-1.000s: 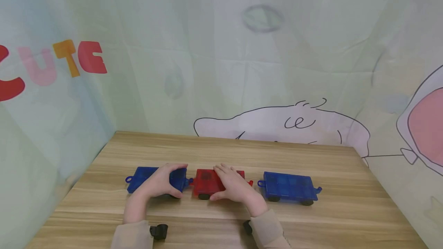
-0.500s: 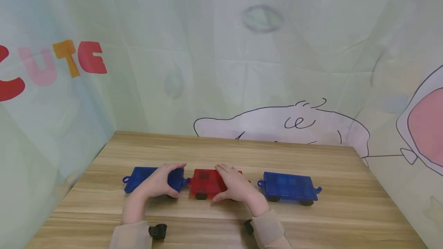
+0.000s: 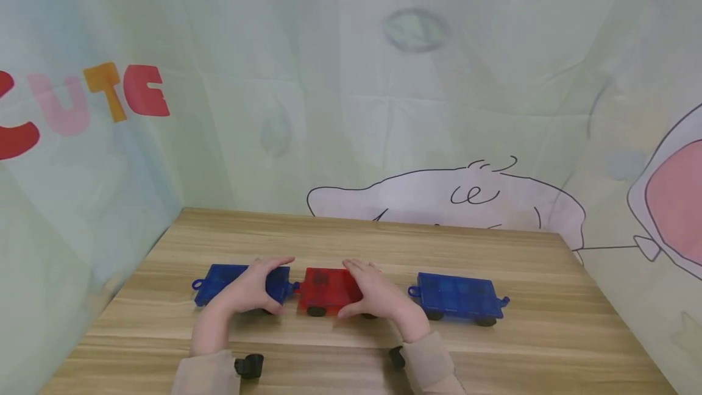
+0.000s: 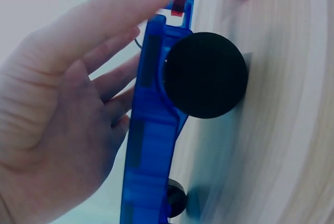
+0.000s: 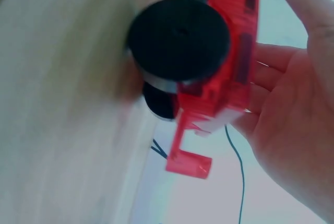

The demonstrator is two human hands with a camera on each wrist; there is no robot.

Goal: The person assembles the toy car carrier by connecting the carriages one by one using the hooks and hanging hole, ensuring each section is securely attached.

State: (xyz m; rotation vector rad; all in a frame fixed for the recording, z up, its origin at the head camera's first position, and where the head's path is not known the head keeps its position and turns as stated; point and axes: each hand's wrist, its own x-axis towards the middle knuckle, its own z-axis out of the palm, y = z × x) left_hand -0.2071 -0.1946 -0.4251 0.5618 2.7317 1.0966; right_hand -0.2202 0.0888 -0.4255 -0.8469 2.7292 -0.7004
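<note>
In the head view a translucent blue wheeled toy train car [image 3: 219, 278] stands left, its right end meeting a red toy train car [image 3: 323, 288]. My left hand [image 3: 247, 288] arches over the blue car's right half, thumb on the near side, fingers on the far side. My right hand [image 3: 384, 294] spreads likewise around the red car's right half, hiding it. The left wrist view has the thumb across the end of the blue car [image 4: 148, 145], where a red coupling piece [image 4: 178, 4] overlaps the blue one. In the right wrist view the palm stands apart from the red car's hook [image 5: 189, 164].
Right of my right hand stands a second blue toy train car [image 3: 457, 294], with a loop on its left and a hook on its right. All sit on a wood-grain table [image 3: 351, 239]. A printed curtain [image 3: 247, 108] hangs behind and beside it.
The left blue car and red car have shifted slightly left together. My left hand has moved left a little less; my right hand has slid right along the red car. The right blue car stays put.
</note>
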